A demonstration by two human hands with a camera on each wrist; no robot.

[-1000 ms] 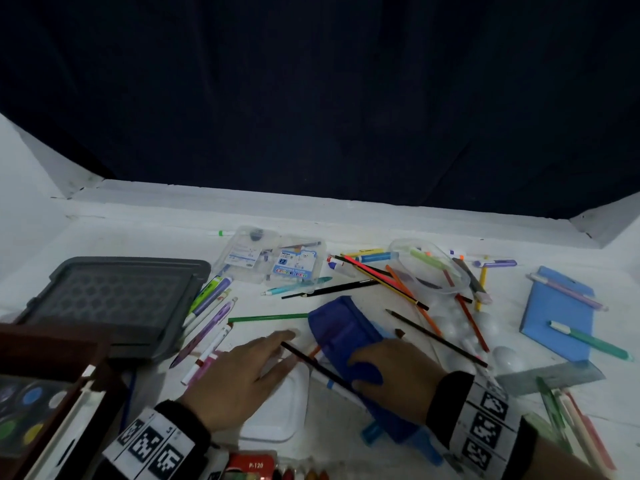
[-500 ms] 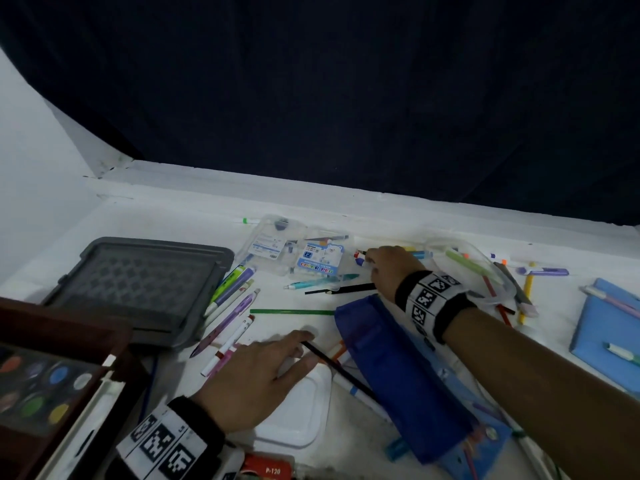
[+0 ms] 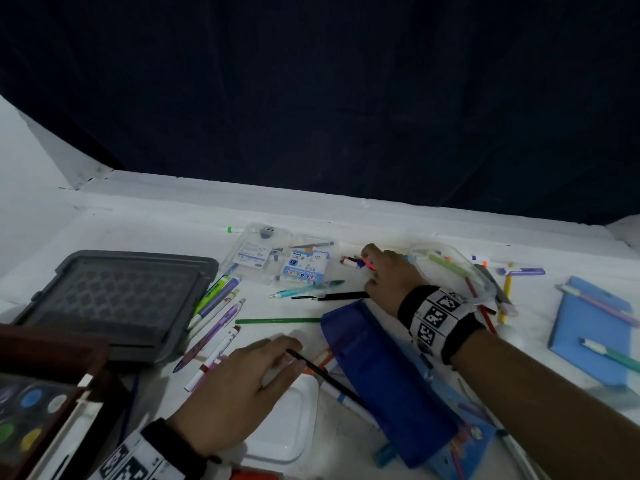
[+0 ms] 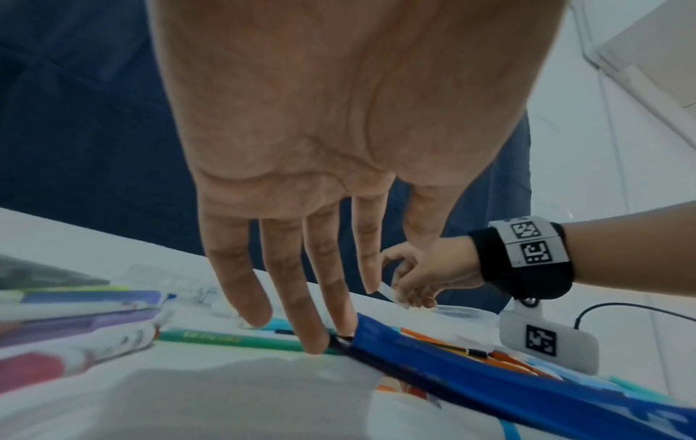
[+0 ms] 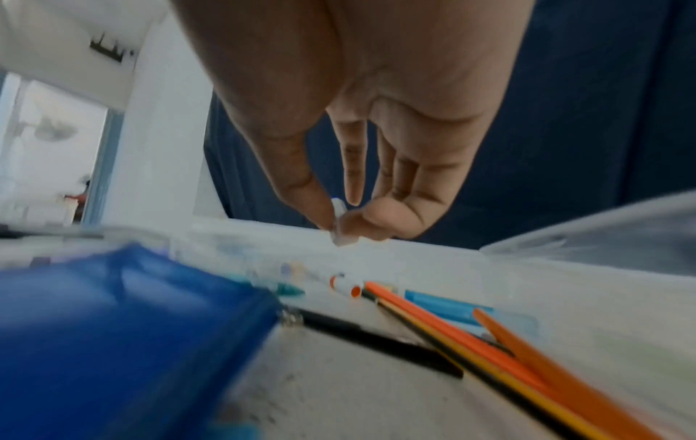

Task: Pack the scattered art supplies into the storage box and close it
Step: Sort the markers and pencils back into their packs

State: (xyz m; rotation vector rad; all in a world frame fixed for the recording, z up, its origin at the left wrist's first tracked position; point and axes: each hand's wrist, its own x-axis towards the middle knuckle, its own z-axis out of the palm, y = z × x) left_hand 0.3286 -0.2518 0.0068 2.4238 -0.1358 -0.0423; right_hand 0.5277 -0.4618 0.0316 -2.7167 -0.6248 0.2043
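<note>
A white table [image 3: 145, 223] is sitting in front of a dark curtain, totally covered in art stuff. The grey storage box [image 3: 117, 299] is lying at the left with a row of markers [image 3: 218, 306] just beside it, and a blue pouch [image 3: 384, 372] is stretching across the middle. The left hand [image 3: 235, 393] is resting flat, fingers straight, on a white tray [image 3: 294, 431], fingertips touching a thin black brush [image 3: 325, 375]. The right hand [image 3: 391, 278] is reaching over the far pens, pinching a small white marker [image 5: 339, 220] between thumb and fingers, lifted off the table.
</note>
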